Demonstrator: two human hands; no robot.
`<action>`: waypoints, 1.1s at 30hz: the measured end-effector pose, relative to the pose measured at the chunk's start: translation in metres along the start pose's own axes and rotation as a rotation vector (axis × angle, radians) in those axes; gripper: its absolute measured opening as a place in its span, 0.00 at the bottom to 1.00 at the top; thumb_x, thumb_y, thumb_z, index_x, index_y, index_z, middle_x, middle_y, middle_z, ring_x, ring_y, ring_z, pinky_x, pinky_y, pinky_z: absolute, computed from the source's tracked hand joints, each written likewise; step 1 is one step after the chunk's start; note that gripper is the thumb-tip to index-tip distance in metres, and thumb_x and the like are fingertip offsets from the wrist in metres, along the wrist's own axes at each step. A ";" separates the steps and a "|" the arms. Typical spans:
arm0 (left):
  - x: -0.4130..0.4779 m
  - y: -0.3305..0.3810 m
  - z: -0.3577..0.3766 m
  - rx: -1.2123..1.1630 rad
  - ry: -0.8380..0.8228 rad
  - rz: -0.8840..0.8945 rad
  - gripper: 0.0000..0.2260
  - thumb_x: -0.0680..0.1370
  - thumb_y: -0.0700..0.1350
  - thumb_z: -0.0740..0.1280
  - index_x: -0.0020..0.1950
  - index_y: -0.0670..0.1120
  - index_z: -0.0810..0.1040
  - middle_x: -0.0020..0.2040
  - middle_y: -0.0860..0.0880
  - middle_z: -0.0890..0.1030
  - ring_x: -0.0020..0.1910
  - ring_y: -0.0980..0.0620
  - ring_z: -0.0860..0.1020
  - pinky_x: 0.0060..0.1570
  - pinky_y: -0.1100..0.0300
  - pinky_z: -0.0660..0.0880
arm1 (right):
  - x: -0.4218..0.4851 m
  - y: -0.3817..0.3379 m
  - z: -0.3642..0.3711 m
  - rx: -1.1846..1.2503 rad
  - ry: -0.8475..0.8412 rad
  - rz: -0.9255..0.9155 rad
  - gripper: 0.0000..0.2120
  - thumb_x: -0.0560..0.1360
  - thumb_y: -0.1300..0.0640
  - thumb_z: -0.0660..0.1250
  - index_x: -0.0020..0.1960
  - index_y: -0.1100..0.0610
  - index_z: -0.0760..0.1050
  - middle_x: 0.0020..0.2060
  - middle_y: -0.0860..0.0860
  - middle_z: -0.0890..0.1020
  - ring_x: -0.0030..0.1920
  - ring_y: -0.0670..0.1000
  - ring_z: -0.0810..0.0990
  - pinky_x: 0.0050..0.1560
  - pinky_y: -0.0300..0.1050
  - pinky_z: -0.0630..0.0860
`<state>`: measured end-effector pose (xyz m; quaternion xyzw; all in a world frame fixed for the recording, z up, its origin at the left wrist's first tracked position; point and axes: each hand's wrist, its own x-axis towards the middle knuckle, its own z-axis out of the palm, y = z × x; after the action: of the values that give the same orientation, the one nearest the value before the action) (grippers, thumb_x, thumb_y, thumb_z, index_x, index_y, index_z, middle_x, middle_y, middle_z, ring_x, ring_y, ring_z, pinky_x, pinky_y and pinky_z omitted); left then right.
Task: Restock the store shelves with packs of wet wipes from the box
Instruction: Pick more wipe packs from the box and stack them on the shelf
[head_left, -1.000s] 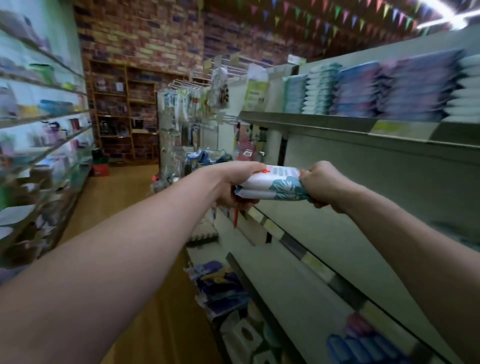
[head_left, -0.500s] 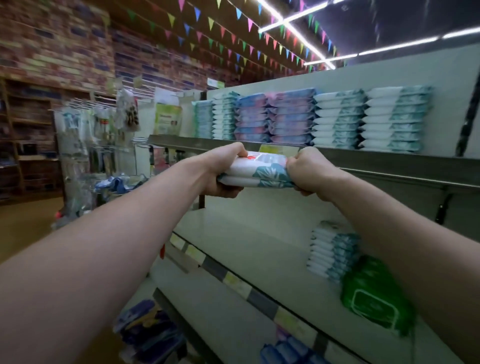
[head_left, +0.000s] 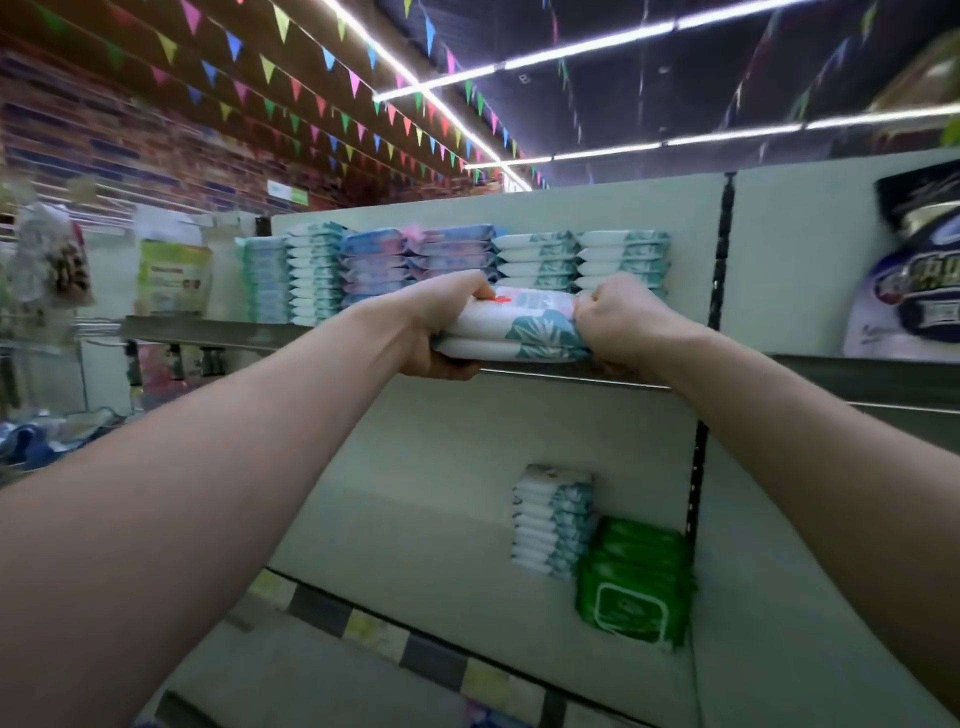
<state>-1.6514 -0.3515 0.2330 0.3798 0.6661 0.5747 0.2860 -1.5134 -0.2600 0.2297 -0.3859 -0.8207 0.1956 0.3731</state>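
**Pair of packs at upper shelf lip, two-handed grip**

Obs: left hand (head_left: 441, 332) and right hand (head_left: 618, 327) each curl tightly round one end of two wet-wipe packs (head_left: 519, 332). The packs are white with a teal leaf print, stacked one on the other. The pair is held roughly level, right at the front lip of the upper shelf (head_left: 260, 338). It sits in front of the matching white-teal stacks (head_left: 582, 254).

Judgement: the step in hand is seating the pair on one of those stacks. The pair sits low against them, so it probably needs raising above the top pack before going in. Soft packs slide, so keep both ends squeezed and the pair flat, then release only once it rests squarely. No shelf shows above, so headroom looks adequate.

Around: blue-pink stacks (head_left: 415, 260) stand just left of the matching ones, with paler stacks (head_left: 291, 275) further left. A large wrapped paper-roll pack (head_left: 914, 270) sits right of the upright (head_left: 722, 260). On the lower shelf (head_left: 415, 545), a short white-teal stack (head_left: 553, 519) touches green packs (head_left: 634, 587).

In the way: the standing stacks fill the row directly behind the hands, so a careless push could topple them. The box is not in view
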 end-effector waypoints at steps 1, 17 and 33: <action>0.003 0.005 0.005 0.021 -0.019 -0.001 0.08 0.76 0.48 0.64 0.51 0.45 0.73 0.42 0.46 0.78 0.35 0.50 0.78 0.33 0.59 0.77 | -0.001 0.003 -0.006 0.007 0.006 0.022 0.10 0.81 0.59 0.57 0.43 0.62 0.72 0.31 0.57 0.73 0.29 0.54 0.72 0.30 0.42 0.70; 0.048 0.059 0.110 0.185 -0.296 0.026 0.14 0.78 0.49 0.68 0.58 0.41 0.75 0.45 0.45 0.80 0.30 0.53 0.80 0.32 0.62 0.79 | 0.005 0.055 -0.103 -0.181 0.059 0.257 0.13 0.82 0.61 0.54 0.52 0.69 0.74 0.35 0.57 0.74 0.27 0.49 0.69 0.26 0.41 0.64; 0.104 0.078 0.205 0.342 -0.402 -0.039 0.17 0.78 0.43 0.66 0.65 0.40 0.69 0.55 0.40 0.77 0.48 0.44 0.80 0.50 0.51 0.80 | 0.066 0.131 -0.140 -0.387 -0.010 0.358 0.15 0.81 0.64 0.56 0.36 0.64 0.70 0.15 0.51 0.71 0.16 0.46 0.66 0.17 0.31 0.62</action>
<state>-1.5272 -0.1487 0.2794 0.5161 0.6907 0.3611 0.3552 -1.3711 -0.1220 0.2707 -0.5881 -0.7634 0.0995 0.2479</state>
